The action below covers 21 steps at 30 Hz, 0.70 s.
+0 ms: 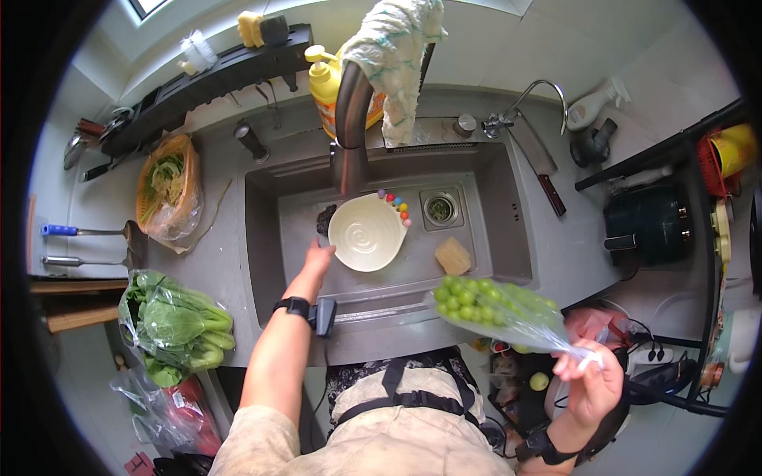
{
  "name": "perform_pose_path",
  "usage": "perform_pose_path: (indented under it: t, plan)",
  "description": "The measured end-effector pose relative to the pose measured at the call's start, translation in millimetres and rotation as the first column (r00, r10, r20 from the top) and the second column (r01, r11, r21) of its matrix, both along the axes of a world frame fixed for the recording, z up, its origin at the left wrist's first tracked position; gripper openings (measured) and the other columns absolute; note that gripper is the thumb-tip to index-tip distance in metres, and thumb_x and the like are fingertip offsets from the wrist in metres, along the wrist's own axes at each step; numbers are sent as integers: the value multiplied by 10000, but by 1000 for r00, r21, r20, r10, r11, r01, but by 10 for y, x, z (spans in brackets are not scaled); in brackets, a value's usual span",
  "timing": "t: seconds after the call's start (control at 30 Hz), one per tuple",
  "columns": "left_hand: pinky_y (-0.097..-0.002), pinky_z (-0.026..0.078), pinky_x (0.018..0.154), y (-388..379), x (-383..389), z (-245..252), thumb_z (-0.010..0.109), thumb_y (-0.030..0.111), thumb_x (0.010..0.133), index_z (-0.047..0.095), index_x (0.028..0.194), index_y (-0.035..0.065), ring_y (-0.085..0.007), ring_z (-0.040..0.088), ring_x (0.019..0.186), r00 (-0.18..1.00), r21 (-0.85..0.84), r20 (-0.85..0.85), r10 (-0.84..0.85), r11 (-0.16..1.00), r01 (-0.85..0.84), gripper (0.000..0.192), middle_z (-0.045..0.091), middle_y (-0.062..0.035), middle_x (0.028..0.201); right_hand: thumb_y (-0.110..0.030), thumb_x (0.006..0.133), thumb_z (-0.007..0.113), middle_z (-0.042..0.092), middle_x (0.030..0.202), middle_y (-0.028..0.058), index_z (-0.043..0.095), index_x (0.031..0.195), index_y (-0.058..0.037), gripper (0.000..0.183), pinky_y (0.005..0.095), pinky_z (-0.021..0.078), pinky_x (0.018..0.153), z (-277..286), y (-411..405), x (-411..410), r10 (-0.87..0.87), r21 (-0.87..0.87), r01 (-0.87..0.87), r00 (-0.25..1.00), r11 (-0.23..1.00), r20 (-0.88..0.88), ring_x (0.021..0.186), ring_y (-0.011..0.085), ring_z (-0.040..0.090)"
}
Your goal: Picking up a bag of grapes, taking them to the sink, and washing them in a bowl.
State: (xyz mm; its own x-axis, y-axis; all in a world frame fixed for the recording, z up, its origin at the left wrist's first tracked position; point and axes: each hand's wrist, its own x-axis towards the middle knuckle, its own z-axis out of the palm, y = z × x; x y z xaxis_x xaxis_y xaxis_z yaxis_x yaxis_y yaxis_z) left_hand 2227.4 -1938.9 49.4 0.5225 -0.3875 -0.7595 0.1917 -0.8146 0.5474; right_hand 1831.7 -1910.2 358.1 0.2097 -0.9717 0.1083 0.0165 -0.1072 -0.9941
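Observation:
A clear plastic bag of green grapes (476, 300) is gripped by its twisted neck in my right hand (592, 378), over the sink's front right edge. My left hand (319, 257) reaches into the grey sink (303, 279), at the lower left rim of a cream bowl (366, 235) with coloured beads along its edge; whether the fingers grip the rim is not clear. A dark scouring pad (325, 220) lies left of the bowl. A tan sponge (453, 256) lies on the sink floor to the right, below the drain strainer (440, 209).
A dark faucet (350, 137) draped with a cloth (396, 53) rises behind the bowl. A cleaver (539, 154) lies on the right counter. Bagged leafy greens (178, 327) and an orange basket of vegetables (169, 187) stand left. A black rack (649, 143) stands right.

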Motion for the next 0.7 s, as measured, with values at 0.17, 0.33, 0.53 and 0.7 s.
perform_pose_path:
  t: [0.17, 0.33, 0.53, 0.7]
  plan:
    - [-290, 411, 921, 373, -156, 1056, 560, 71, 838, 477, 1228, 14, -160, 515, 1039, 961, -727, 10, -278, 658, 198, 402, 551, -98, 1117, -58, 839, 496, 596, 738, 147, 586, 737, 34, 164, 295, 467, 667, -34, -225, 444, 259, 68, -253, 961, 965, -100, 709, 223, 584]
    - [-382, 405, 916, 595, -821, 2422, 670, 94, 709, 538, 1172, 81, -306, 529, 1036, 610, -618, 670, -423, 137, 774, 482, 560, -131, 1106, -22, 813, 541, 609, 737, 111, 594, 756, 29, 93, 314, 455, 651, -99, -408, 822, 536, -87, -586, 785, 806, -312, 694, 245, 575]
    - [-342, 420, 756, 841, -973, 2278, 647, 77, 746, 592, 950, 50, -250, 553, 845, 509, -447, 790, -342, 247, 860, 213, 586, -83, 878, -28, 818, 551, 603, 727, 109, 613, 778, 19, 87, 318, 450, 630, -88, -434, 1189, 677, -157, -738, 667, 656, -311, 666, 241, 565]
    - [-248, 422, 633, 1082, -853, 2255, 559, 68, 854, 581, 853, 0, -102, 515, 711, 894, -789, 290, -343, 443, 426, 72, 541, -34, 730, -78, 830, 587, 597, 911, 62, 602, 951, -3, 143, 277, 440, 721, -400, -460, 1317, 831, 61, -829, 557, 556, -5, 830, 143, 557]
